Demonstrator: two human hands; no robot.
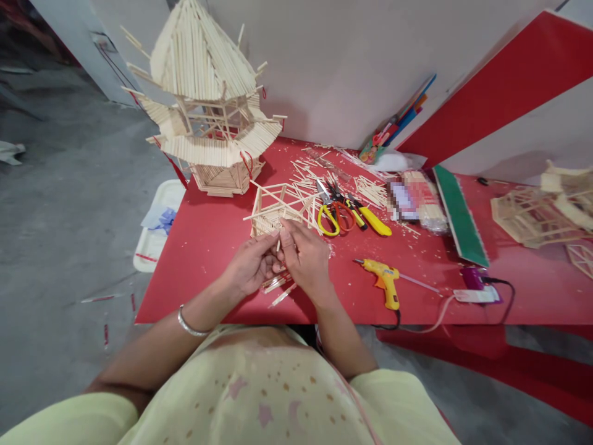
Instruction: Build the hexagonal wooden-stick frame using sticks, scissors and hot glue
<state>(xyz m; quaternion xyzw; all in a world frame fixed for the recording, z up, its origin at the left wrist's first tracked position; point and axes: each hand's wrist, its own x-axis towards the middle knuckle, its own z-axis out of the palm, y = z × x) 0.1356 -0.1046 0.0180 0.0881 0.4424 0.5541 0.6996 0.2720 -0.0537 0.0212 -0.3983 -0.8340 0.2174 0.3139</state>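
My left hand [254,262] and my right hand [306,254] meet at the table's front middle, fingertips pinched together around a short thin wooden stick [278,245]. Just beyond my fingers stands a small open frame of wooden sticks [278,196], partly covered by both hands. More sticks lie below my hands, partly hidden. A tall pagoda-like model of sticks [204,80] rises at the back left, with red loops on its eaves. Scissors with yellow and orange handles [328,219] and a yellow-handled cutter [376,222] lie to the right of the frame.
A yellow glue gun [388,281] lies right of my hands, its cord near the front edge. Loose sticks [370,190] are scattered behind the tools. A green board [460,216] and another stick model [532,213] are farther right. A white tray [147,250] sits low at the left.
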